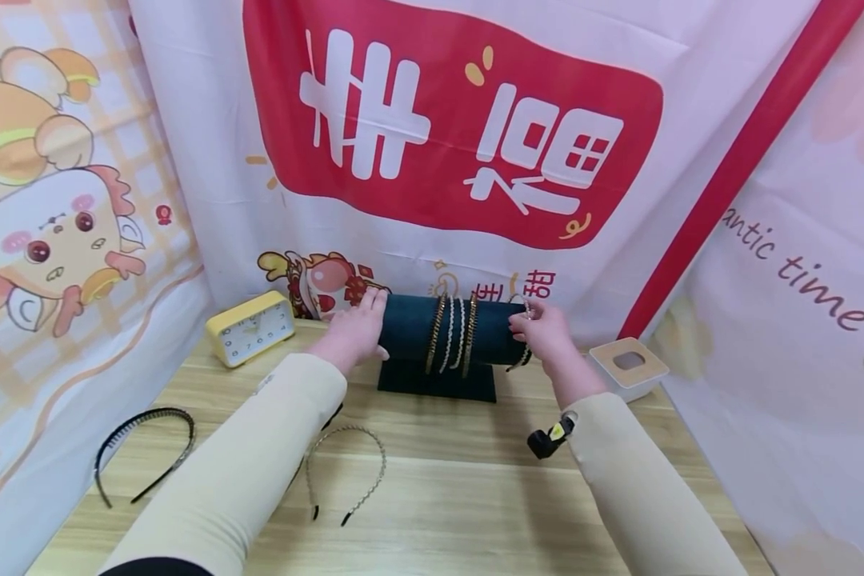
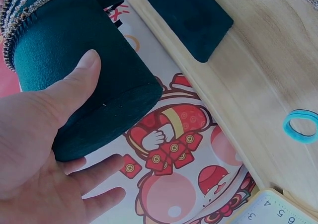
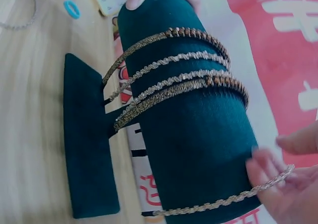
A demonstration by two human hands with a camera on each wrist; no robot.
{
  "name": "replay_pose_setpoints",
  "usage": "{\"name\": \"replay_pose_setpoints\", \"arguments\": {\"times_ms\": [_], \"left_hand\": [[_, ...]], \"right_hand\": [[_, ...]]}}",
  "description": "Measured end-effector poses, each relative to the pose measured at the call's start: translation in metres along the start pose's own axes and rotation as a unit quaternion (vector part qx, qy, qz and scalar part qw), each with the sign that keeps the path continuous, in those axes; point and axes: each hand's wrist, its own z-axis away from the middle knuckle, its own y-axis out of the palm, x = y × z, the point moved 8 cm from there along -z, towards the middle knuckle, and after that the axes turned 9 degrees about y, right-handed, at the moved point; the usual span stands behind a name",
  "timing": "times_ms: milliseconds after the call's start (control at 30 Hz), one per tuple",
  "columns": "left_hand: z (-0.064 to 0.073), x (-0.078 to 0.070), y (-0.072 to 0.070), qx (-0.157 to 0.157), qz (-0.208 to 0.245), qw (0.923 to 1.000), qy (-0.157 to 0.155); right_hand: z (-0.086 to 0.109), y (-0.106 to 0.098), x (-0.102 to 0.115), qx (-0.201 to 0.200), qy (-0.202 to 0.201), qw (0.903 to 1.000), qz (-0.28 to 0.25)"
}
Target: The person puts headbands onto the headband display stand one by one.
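Note:
A dark green velvet headband stand (image 1: pixel 406 328), a horizontal cylinder on a flat base (image 3: pixel 89 149), stands at the back of the table. My left hand (image 1: pixel 356 328) holds its left end, thumb (image 2: pixel 82 77) along the near side and the other fingers past the end face. Around the middle sit two dark gold headbands (image 3: pixel 144 45) with two pale beaded ones (image 3: pixel 164 62) between them. At the right end, my right hand (image 1: pixel 543 332) grips a slim braided headband (image 3: pixel 223 202) that loops over the cylinder; its fingers look blurred in the right wrist view.
A yellow alarm clock (image 1: pixel 250 330) stands at back left, a white box with a wooden lid (image 1: pixel 630 368) at back right. A black toothed headband (image 1: pixel 144 412) and a pale twisted headband (image 1: pixel 384 460) lie in front. A blue ring (image 2: pixel 300 126) lies near the clock. Printed cloth hangs behind.

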Motion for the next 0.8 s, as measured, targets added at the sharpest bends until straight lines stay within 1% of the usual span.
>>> {"name": "replay_pose_setpoints", "arguments": {"times_ms": [33, 100, 233, 300, 400, 467, 533, 633, 700, 800], "left_hand": [[0.0, 0.001, 0.0, -0.001, 0.0, 1.0, 0.0], [-0.001, 0.002, 0.001, 0.0, 0.0, 1.0, -0.002], [-0.002, 0.002, 0.001, 0.003, 0.0, 1.0, 0.002], [-0.002, 0.001, 0.001, 0.005, -0.001, 1.0, 0.002], [-0.001, 0.001, 0.0, 0.005, -0.002, 1.0, -0.001], [0.0, 0.0, -0.001, 0.004, -0.003, 1.0, -0.001], [0.001, -0.001, -0.001, 0.004, -0.004, 1.0, 0.0], [0.002, -0.003, -0.001, 0.006, -0.007, 1.0, 0.004], [0.001, -0.002, -0.001, 0.006, -0.007, 1.0, 0.003], [0.001, 0.0, -0.001, 0.003, -0.008, 1.0, 0.002]], "right_hand": [[0.001, -0.001, 0.003, -0.01, -0.01, 0.9995, 0.029], [0.002, -0.003, 0.006, -0.027, -0.019, 0.9971, 0.069], [0.001, -0.007, 0.008, -0.042, -0.038, 0.9937, 0.097], [0.001, -0.011, 0.01, -0.051, -0.068, 0.9895, 0.118], [0.001, -0.016, 0.011, -0.061, -0.12, 0.9785, 0.156], [0.0, -0.018, 0.009, -0.052, -0.143, 0.9717, 0.181], [-0.004, -0.019, 0.002, -0.027, -0.151, 0.9689, 0.194], [-0.01, -0.019, -0.009, 0.013, -0.153, 0.9637, 0.218], [-0.011, -0.018, -0.012, 0.028, -0.164, 0.9571, 0.238], [-0.011, -0.016, -0.011, 0.032, -0.191, 0.9431, 0.27]]}}
